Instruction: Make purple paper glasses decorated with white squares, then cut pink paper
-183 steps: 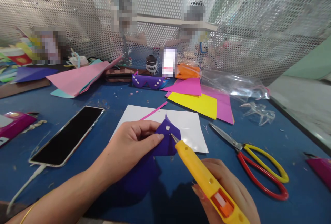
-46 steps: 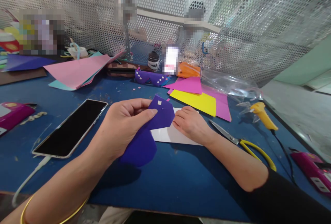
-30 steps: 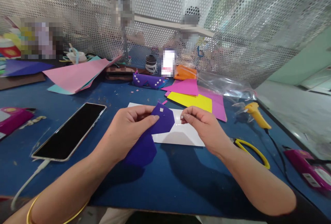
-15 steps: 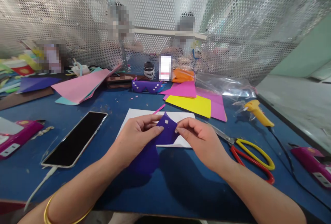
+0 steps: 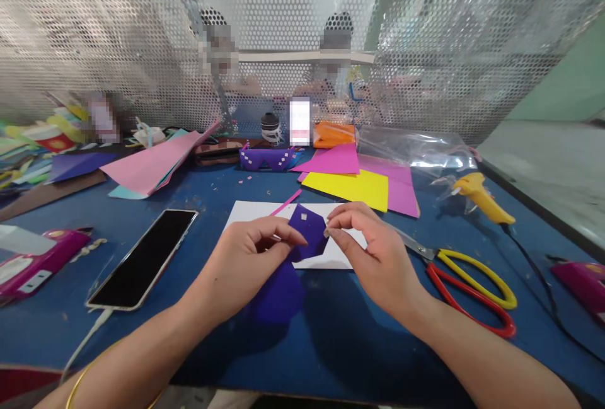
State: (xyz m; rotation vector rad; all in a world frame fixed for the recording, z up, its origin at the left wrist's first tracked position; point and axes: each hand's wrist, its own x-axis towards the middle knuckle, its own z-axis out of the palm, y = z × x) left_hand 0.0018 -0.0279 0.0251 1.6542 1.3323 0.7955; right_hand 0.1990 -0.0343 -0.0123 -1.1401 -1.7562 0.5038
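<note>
My left hand [image 5: 253, 258] grips a purple foam-like cut-out [image 5: 309, 232] by its middle, fingers and thumb closed on it. One small pale square [image 5: 304, 216] sits near the cut-out's upper edge. The lower part of the cut-out hangs in shade below my left hand. My right hand [image 5: 373, 248] is just right of the cut-out, thumb and forefinger pinching a tiny pale square [image 5: 326, 232]. Beneath both hands lies a white sheet [image 5: 350, 258] on the blue table, with a thin pink strip [image 5: 286, 203] at its back edge.
Red-and-yellow-handled scissors [image 5: 466, 283] lie right of my right hand, a yellow glue gun [image 5: 484, 198] behind them. A phone [image 5: 144, 261] with a cable lies left. Purple paper glasses [image 5: 267, 158], a yellow sheet [image 5: 350, 188] and pink sheets [image 5: 151, 160] lie farther back, before a perforated metal screen [image 5: 293, 5].
My left fingers have shifted over the front of the cut-out, which has turned slightly. My right hand has moved a little away from its edge, still pinching the tiny square. The view has shifted slightly.
</note>
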